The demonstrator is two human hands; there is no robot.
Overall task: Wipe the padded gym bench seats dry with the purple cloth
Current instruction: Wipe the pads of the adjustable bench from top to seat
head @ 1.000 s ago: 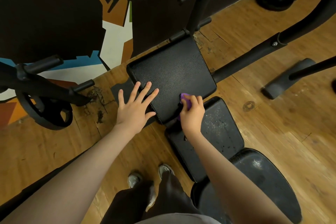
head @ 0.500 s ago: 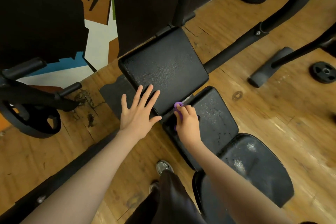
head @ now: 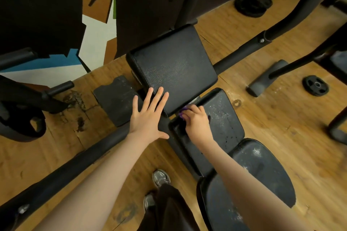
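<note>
at the far left of the frame a black weight plate [head: 20,120] sits on a rack arm, with a wall painted in black, white, blue and brown shapes above it. a black frame bar [head: 75,165] runs diagonally from the lower left toward the centre over the wooden floor [head: 56,146]. just left of centre the left hand [head: 148,116] lies flat with straight, spread fingers, its fingertips resting on the near corner of the upper pad [head: 172,65], a black square cushion in the middle of the frame; it holds nothing. right of it the right hand [head: 195,120] has its fingers curled round the purple cloth [head: 183,110], of which only a small bit shows at the knuckles, pressed on the top left corner of the middle pad [head: 223,120], which is speckled with pale spots. lower right lies the rounded seat pad [head: 262,170], smeared with pale marks. two grey shoes [head: 161,176] show at the bottom centre. at the right edge a small weight plate [head: 316,85] lies on the floor.
</note>
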